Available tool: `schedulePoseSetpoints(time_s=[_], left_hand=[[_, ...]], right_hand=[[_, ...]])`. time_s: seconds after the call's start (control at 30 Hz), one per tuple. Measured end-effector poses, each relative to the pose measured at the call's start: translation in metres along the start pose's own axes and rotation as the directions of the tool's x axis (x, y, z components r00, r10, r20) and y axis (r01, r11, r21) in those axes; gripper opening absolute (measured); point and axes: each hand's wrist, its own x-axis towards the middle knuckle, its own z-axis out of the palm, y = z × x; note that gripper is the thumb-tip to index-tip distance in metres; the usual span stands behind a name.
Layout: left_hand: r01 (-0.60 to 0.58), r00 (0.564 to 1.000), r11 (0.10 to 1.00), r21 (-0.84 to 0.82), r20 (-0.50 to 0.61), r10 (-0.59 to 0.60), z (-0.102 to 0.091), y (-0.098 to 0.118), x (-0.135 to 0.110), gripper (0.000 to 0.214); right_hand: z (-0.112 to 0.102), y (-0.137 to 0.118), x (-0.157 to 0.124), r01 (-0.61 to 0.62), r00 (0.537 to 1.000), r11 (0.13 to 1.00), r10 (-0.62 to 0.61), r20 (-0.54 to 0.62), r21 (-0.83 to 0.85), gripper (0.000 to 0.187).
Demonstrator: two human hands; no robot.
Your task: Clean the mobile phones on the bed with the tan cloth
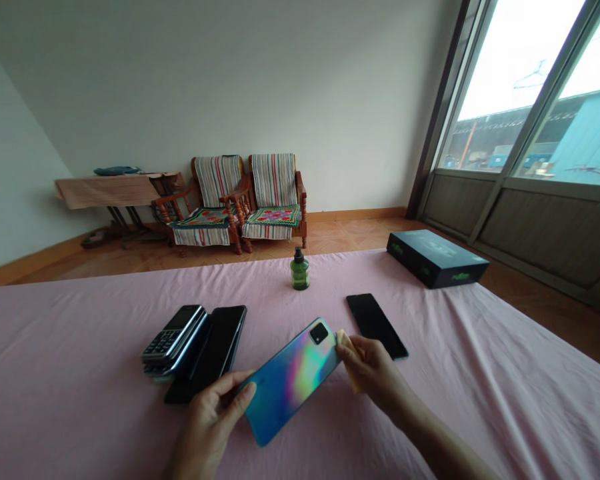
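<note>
A shiny blue smartphone (291,381) is tilted above the pink cloth, its back with the square camera patch facing up. My left hand (215,413) grips its lower left end between thumb and fingers. Against the upper right edge, by the camera, my right hand (373,367) pinches a pale yellow cloth (347,343); part of this cloth hangs below the fingers. Just beyond the right hand lies a dark smartphone (377,325), screen up. Left of the held phone is a black phone in an open-looking case (213,353), with a stack of keypad phones (175,337) beside it.
A green pump bottle (300,270) stands near the far edge of the pink-covered surface (80,347). At the far right corner rests a black box (436,257). Beyond are two wooden chairs (273,190) with striped covers, and a low covered table (110,191).
</note>
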Motion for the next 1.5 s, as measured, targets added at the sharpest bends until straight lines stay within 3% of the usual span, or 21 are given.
schedulePoseSetpoints(time_s=[0.17,0.27,0.33,0.4,0.53,0.7,0.83,1.0,1.1,1.23,1.33,1.5], left_hand=[[-0.223,0.974,0.975,0.019,-0.026,0.224,-0.001,-0.016,0.004,0.043],[-0.363,0.930,0.931,0.039,0.071,0.360,-0.003,-0.021,0.001,0.034],[-0.449,0.892,0.880,0.153,0.123,0.434,-0.002,-0.019,-0.002,0.038],[-0.534,0.843,0.780,0.325,0.140,0.519,-0.001,-0.014,-0.004,0.045],[-0.666,0.696,0.537,0.518,0.172,0.697,0.002,-0.004,-0.003,0.044],[-0.682,0.539,0.252,0.686,0.239,0.808,-0.005,0.004,-0.003,0.035],[-0.701,0.464,0.151,0.697,0.284,0.839,-0.006,0.007,-0.012,0.041],[-0.744,0.433,0.084,0.662,0.382,0.816,0.001,0.007,-0.029,0.042],[-0.743,0.441,0.085,0.664,0.391,0.808,0.001,0.005,-0.033,0.040],[-0.756,0.456,0.169,0.633,0.324,0.829,0.002,0.000,-0.029,0.041],[-0.771,0.475,0.265,0.580,0.246,0.845,0.006,-0.002,-0.020,0.040],[-0.700,0.575,0.418,0.579,0.111,0.810,0.013,0.005,-0.008,0.029]], right_hand=[[-0.008,-0.010,-0.002,-0.109,0.994,0.985,0.106,0.030,0.131,0.056],[-0.014,-0.012,-0.001,-0.134,0.991,0.979,0.135,0.007,0.152,0.058],[-0.017,-0.011,0.000,-0.145,0.989,0.975,0.146,0.004,0.170,0.059],[-0.018,-0.011,0.001,-0.166,0.986,0.969,0.167,0.008,0.182,0.060],[-0.019,-0.014,0.000,-0.198,0.980,0.958,0.200,0.014,0.208,0.060],[-0.021,-0.019,-0.001,-0.250,0.968,0.939,0.242,0.061,0.237,0.054],[-0.020,-0.017,-0.001,-0.279,0.960,0.934,0.266,0.084,0.224,0.049],[-0.018,-0.012,-0.002,-0.308,0.951,0.925,0.293,0.096,0.223,0.050],[-0.019,-0.011,-0.002,-0.319,0.947,0.922,0.303,0.103,0.221,0.047],[-0.020,-0.013,-0.002,-0.321,0.947,0.923,0.310,0.083,0.212,0.047],[-0.019,-0.017,-0.004,-0.258,0.966,0.944,0.250,0.066,0.207,0.050],[-0.017,-0.023,-0.005,-0.063,0.995,0.992,0.072,-0.076,0.113,0.058]])
